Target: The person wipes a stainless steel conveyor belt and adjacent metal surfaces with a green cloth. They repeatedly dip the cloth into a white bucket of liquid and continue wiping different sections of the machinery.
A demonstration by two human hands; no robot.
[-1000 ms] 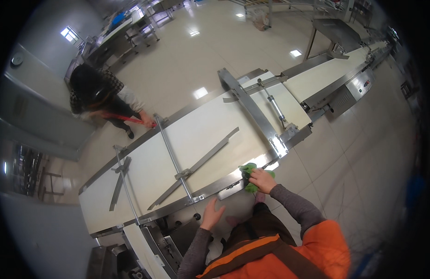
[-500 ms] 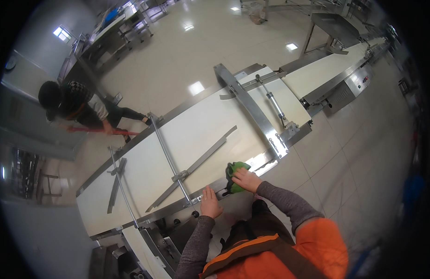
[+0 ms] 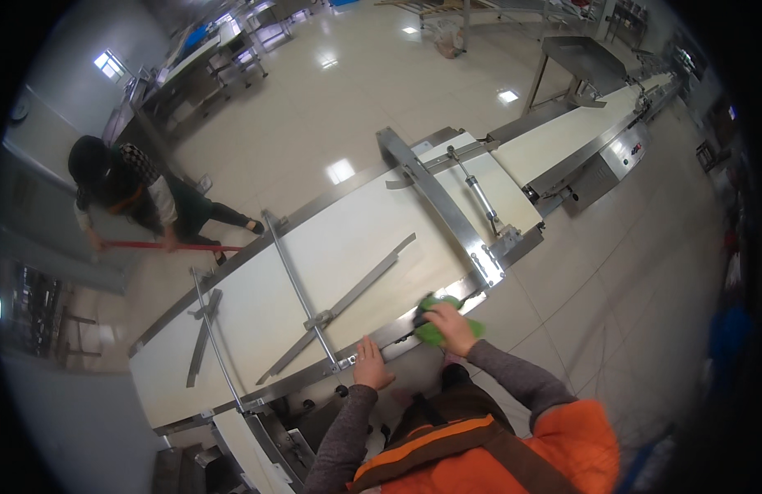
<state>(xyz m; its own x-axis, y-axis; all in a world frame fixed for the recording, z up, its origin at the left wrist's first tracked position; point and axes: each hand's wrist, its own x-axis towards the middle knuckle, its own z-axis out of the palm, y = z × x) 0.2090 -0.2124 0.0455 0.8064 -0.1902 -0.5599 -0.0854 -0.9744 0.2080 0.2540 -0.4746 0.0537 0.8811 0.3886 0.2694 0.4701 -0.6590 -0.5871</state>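
Green cloth [image 3: 431, 334], bunched under my right hand [image 3: 453, 327], lies against the steel rail [image 3: 399, 329] along the near edge of a wide cream conveyor belt [image 3: 356, 247]. To wipe this edge well, I judge it best to press the cloth flat with even pressure, follow the rail lengthwise, and tuck any loose corner in so that it cannot snag on the metal crossbar [image 3: 293, 276] or its fixings. A steady stance and a light brace from the other side should help.

As for grip, my right fingers are curled down over the cloth, closed on it, with green fabric spilling out on both sides; a dark patch shows at its left, too blurred to identify. My left hand [image 3: 371, 365] is held nearly flat, fingers extended at the rail, holding nothing that I can see.
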